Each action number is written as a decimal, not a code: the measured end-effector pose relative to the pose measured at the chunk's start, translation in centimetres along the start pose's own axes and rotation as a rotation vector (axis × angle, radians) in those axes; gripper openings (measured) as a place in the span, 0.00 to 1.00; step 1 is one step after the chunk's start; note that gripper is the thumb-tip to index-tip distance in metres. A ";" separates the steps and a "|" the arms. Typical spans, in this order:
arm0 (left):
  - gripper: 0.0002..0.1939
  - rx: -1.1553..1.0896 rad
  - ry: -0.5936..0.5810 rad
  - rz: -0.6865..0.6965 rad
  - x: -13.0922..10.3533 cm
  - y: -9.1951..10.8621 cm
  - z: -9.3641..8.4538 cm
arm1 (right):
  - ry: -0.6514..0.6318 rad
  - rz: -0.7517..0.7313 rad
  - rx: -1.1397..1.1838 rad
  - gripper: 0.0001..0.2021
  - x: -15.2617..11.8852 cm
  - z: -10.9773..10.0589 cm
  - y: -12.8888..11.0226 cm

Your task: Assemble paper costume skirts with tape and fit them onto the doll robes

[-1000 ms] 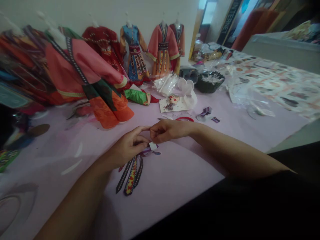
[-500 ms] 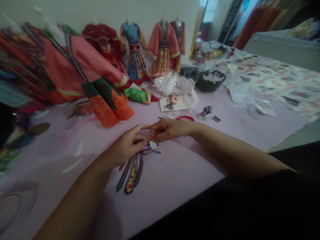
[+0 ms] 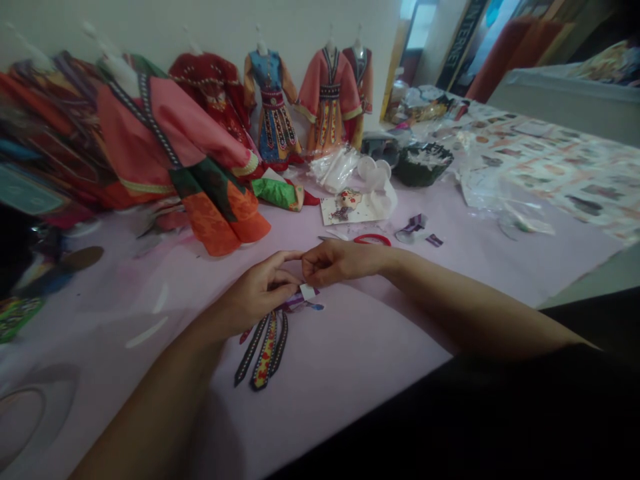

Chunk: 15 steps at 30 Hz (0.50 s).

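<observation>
My left hand pinches a purple-and-white striped ribbon between thumb and fingers, just above the table. Several patterned trim strips with pointed ends hang or lie below that hand, black-dotted ones and one yellow with red flowers. A small white square lies against the ribbon. Right above it, my right hand is closed in a pinch, its fingertips meeting the left index finger; what they hold is hidden. Red-handled scissors lie partly behind my right hand.
Dressed doll figures stand along the wall, a pink-robed one nearest. Purple ribbon scraps, a picture card, a green fabric piece and a dark basket lie beyond my hands. Clear plastic is at right.
The view has shifted slightly. Both hands keep nearly the same pose, and a bit more of the striped ribbon shows beside the white square.
</observation>
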<state>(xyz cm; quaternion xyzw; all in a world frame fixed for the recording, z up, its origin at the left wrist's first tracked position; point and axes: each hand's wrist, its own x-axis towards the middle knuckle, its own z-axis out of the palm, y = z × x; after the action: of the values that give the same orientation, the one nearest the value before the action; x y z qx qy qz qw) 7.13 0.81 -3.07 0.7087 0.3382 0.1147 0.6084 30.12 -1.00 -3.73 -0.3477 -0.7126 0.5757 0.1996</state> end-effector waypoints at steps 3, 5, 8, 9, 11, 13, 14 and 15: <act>0.32 0.014 0.004 0.001 -0.1 -0.2 0.0 | 0.007 0.007 0.005 0.03 0.0 0.0 -0.1; 0.32 0.025 0.008 0.003 -0.1 -0.4 -0.1 | 0.006 0.007 0.008 0.03 0.0 0.0 -0.1; 0.31 0.026 0.006 0.008 0.0 -0.6 -0.2 | 0.006 -0.003 0.017 0.03 0.0 0.0 0.1; 0.31 0.023 0.006 0.012 0.0 -0.6 -0.3 | 0.007 -0.006 0.019 0.03 0.1 0.1 0.2; 0.31 0.018 0.006 0.017 0.0 -0.6 -0.3 | 0.009 -0.009 0.020 0.04 0.1 0.1 0.3; 0.30 0.018 0.006 0.018 0.0 -0.5 -0.3 | 0.007 -0.013 0.029 0.04 0.1 0.0 0.2; 0.30 0.018 0.007 0.018 0.0 -0.5 -0.2 | 0.001 -0.014 0.045 0.04 0.1 0.0 0.2; 0.30 0.014 0.008 0.020 0.0 -0.4 -0.2 | -0.008 -0.017 0.066 0.04 0.0 -0.1 0.1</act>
<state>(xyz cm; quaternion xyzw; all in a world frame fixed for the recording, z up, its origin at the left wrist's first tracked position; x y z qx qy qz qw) 6.88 0.94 -3.37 0.7159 0.3343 0.1213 0.6009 30.20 -0.93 -3.77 -0.3326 -0.6970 0.5986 0.2127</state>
